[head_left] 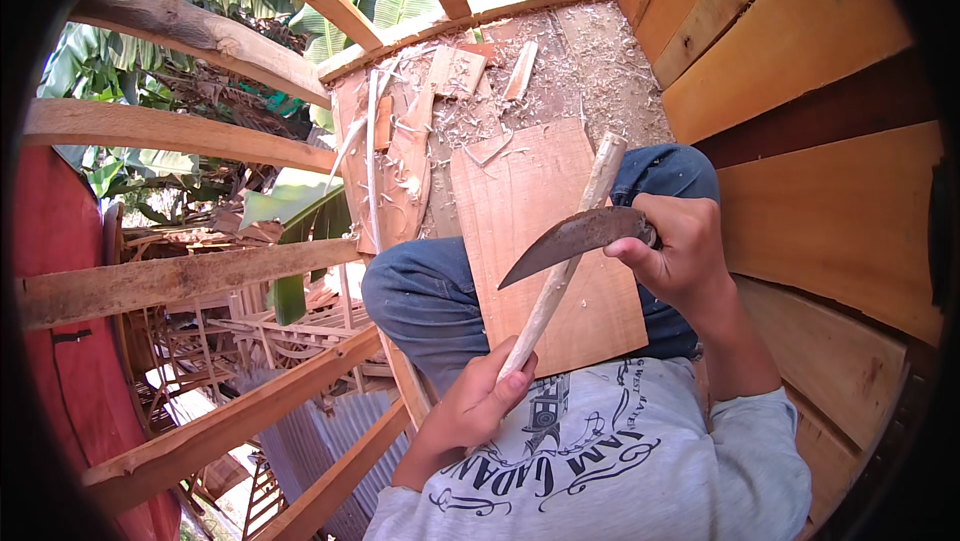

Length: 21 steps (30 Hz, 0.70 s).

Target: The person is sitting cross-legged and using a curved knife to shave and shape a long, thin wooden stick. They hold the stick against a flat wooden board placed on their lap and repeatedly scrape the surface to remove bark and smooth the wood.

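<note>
Left hand: the left hand (478, 396) was closed around the near end of a pale, stripped, slender wooden stick (560, 266), gripping it low by the belly, probably to steady it while the far part was worked.
Right hand: the right hand (678, 251) was wrapped tight around the handle of a dark, curved, pointed metal blade (570, 241), knuckles up, the handle itself hidden in the fist.
Stick: it ran slanting from the left fist up and away, its far end (607, 151) resting beyond the board's top edge; the slant gave the blade a long run of bare wood.
Blade: it lay across the stick near its middle, tip pointing to the person's left, edge seemingly against the wood, as one would set it for shaving.
Board: a flat reddish-brown wooden board (520, 201) lay over the lap on blue denim knees (420, 291), under the stick, likely as a backing.
Floor: pale wood shavings and offcuts (470, 71) were strewn on the ground past the knees.
Surroundings: orange-brown plank walling (800, 61) stood to the right, rough timber rails (180, 276) to the left.
</note>
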Motion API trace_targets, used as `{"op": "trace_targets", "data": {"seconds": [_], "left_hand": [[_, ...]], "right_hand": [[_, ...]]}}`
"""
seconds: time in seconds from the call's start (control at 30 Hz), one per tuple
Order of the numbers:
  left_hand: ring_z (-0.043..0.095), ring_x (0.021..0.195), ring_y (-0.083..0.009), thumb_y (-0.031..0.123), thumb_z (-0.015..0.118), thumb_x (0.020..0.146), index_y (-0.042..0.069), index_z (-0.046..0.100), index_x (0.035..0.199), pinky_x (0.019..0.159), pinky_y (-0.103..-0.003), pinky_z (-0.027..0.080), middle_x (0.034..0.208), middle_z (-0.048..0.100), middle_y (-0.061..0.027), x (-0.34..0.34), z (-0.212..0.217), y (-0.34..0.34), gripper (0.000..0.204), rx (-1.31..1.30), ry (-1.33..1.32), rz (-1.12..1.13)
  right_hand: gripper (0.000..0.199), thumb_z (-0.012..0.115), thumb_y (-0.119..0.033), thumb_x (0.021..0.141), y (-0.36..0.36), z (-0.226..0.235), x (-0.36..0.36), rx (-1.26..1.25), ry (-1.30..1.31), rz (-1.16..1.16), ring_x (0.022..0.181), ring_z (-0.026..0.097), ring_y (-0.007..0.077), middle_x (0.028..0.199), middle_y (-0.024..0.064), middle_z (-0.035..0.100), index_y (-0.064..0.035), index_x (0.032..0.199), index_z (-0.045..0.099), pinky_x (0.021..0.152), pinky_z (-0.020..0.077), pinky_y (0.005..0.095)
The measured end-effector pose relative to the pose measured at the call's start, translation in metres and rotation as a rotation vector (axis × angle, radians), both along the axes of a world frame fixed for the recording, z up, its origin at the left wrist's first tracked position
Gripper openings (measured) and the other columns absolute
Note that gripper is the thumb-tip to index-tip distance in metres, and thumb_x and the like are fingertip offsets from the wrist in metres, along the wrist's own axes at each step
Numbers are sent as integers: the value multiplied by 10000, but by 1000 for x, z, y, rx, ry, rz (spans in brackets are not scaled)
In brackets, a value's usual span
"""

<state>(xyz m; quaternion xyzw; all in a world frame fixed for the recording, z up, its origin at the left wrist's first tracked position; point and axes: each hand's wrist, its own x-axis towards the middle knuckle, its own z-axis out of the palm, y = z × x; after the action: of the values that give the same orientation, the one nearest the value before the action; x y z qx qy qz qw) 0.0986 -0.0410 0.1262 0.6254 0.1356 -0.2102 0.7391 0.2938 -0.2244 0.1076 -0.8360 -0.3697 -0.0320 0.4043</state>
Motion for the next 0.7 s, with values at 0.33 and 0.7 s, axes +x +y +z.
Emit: {"op": "trace_targets", "data": {"seconds": [0.33, 0.7], "left_hand": [[369, 563, -81, 339, 453, 952, 26, 443, 909, 519, -242, 304, 674, 399, 6, -5, 3, -5, 317, 47, 1, 96], [452, 602, -185, 248, 432, 954, 5, 464, 931, 586, -307, 377, 673, 443, -85, -12, 2, -1, 246, 211, -4, 15]], "right_hand": [[494, 668, -477, 787, 4, 2, -16, -3, 61, 4, 427, 532, 255, 486, 77, 488, -64, 566, 511, 401, 378, 339], [471, 685, -467, 772, 0, -2, -19, -34, -56, 88, 412, 513, 250, 478, 75, 471, -71, 579, 518, 402, 377, 326]]}}
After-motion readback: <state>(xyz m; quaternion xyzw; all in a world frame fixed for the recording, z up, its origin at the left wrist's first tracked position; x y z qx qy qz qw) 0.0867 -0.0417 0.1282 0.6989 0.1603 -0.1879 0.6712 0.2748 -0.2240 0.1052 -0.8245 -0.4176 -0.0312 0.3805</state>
